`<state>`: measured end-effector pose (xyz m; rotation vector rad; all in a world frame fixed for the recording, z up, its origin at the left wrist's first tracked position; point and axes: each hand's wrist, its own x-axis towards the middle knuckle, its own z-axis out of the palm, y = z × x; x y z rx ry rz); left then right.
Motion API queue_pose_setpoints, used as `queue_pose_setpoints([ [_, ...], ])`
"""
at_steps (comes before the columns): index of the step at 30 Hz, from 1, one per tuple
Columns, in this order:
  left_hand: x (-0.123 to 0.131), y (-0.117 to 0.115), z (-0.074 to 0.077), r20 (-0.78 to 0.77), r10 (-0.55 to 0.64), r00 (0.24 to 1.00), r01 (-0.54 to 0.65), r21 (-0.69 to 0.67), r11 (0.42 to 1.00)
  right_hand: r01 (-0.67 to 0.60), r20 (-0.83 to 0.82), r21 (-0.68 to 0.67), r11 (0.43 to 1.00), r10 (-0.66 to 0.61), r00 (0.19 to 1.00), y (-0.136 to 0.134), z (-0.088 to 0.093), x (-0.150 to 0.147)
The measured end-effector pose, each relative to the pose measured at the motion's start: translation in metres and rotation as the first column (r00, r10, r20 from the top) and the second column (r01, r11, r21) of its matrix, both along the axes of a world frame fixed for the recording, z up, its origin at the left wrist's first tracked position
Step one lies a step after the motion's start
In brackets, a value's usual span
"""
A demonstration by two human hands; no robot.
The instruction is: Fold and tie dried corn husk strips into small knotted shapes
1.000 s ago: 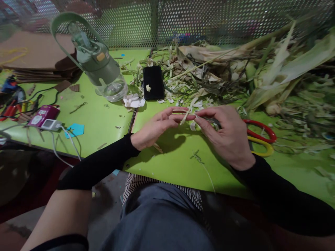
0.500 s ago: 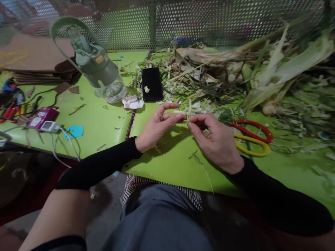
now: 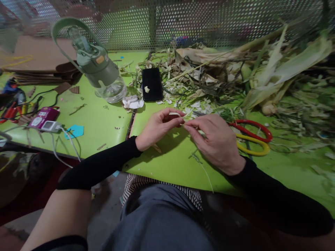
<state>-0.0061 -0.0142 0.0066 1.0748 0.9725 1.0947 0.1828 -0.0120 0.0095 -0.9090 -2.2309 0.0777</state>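
Over the green table, my left hand [image 3: 160, 126] is closed in a pinch on a thin pale plant strip [image 3: 175, 114], which curves above the thumb. My right hand [image 3: 216, 139] meets it fingertip to fingertip, its thumb and forefinger pinched on the same strip. Where the strip runs between the fingertips is mostly hidden. Below the hands lies a small knotted piece of green fibre [image 3: 195, 157] with a long loose tail. Beside my right hand rest scissors with one red and one yellow handle [image 3: 252, 145]; their blades are partly covered by the hand.
Dry husks and shredded scraps [image 3: 204, 75] are heaped along the back right, with larger corn husks [image 3: 285, 78] farther right. A black phone [image 3: 152, 83] and a green water bottle [image 3: 101, 68] stand behind the hands. At left are a purple device [image 3: 44, 118], cables and brown sheets [image 3: 44, 55].
My fingertips have come together on the strip. Its upright end has bent over to the left, now curving above my left thumb. The right hand has shifted slightly left.
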Motion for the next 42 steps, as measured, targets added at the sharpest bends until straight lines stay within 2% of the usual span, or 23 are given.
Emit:
queue_pose_setpoints([
  [2,0.0,0.0,0.001,0.002,-0.065,0.998,0.065,-0.001,0.998,0.029,-0.062,0.009,1.0,-0.028,0.998,0.001,0.002,0.0],
  [3,0.0,0.0,0.001,0.009,-0.093,0.996,0.093,-0.003,0.996,0.036,-0.103,-0.033,0.999,-0.039,0.994,0.001,0.003,0.0],
  [5,-0.001,0.001,0.002,0.036,-0.13,0.991,0.13,-0.015,0.991,0.018,-0.191,-0.208,0.978,-0.059,0.98,0.001,0.003,0.0],
  [7,-0.002,0.001,0.002,0.071,-0.145,0.987,0.148,-0.031,0.989,-0.031,-0.267,-0.399,0.917,-0.084,0.96,0.001,0.003,0.0],
  [10,-0.002,0.001,0.003,0.102,-0.164,0.981,0.168,-0.034,0.985,-0.101,-0.33,-0.532,0.841,-0.095,0.939,0.002,0.001,-0.001],
  [12,-0.002,0.001,0.003,0.104,-0.155,0.982,0.159,-0.031,0.987,-0.15,-0.379,-0.567,0.81,-0.095,0.921,0.003,-0.001,-0.002],
  [16,0.0,0.002,0.002,0.115,-0.023,0.993,0.028,-0.042,0.999,-0.221,-0.463,-0.606,0.764,-0.113,0.879,0.005,-0.005,-0.004],
  [17,0.0,0.003,0.002,0.12,0.005,0.993,0.001,-0.046,0.999,-0.199,-0.433,-0.6,0.775,-0.105,0.895,0.004,-0.006,-0.004],
  [19,0.001,0.003,0.002,0.116,0.027,0.993,-0.022,-0.051,0.998,-0.107,-0.307,-0.508,0.855,-0.063,0.95,0.004,-0.006,-0.002],
  [21,0.002,0.003,0.001,0.09,0.034,0.995,-0.03,-0.052,0.998,-0.013,-0.127,-0.269,0.963,-0.022,0.992,0.002,-0.004,0.0],
  [22,0.002,0.003,0.0,0.068,0.036,0.997,-0.032,-0.05,0.998,0.01,-0.039,-0.12,0.993,-0.015,0.999,0.001,-0.003,0.001],
  [24,0.001,0.002,-0.001,0.02,0.029,0.999,-0.028,-0.033,0.999,0.008,0.087,0.099,0.995,-0.017,0.996,-0.001,0.001,0.002],
  [26,0.0,0.001,-0.003,-0.015,-0.006,1.0,0.006,-0.005,1.0,0.002,0.137,0.139,0.99,-0.022,0.99,-0.003,0.004,0.002],
  [29,-0.001,0.001,-0.004,-0.027,-0.118,0.993,0.118,0.025,0.993,0.011,0.101,0.063,0.998,-0.017,0.995,-0.001,0.006,0.001],
  [33,0.0,-0.001,-0.002,0.005,-0.228,0.974,0.227,0.039,0.973,-0.047,-0.058,-0.035,0.998,0.045,0.997,0.004,0.002,0.001],
  [37,0.002,-0.003,0.0,0.003,-0.215,0.977,0.214,0.053,0.975,-0.054,-0.233,-0.219,0.974,0.002,0.973,0.003,-0.002,0.0],
  [42,0.003,-0.005,0.001,-0.069,-0.137,0.988,0.143,0.092,0.985,-0.13,-0.448,-0.483,0.866,-0.117,0.887,0.002,-0.005,-0.003],
])
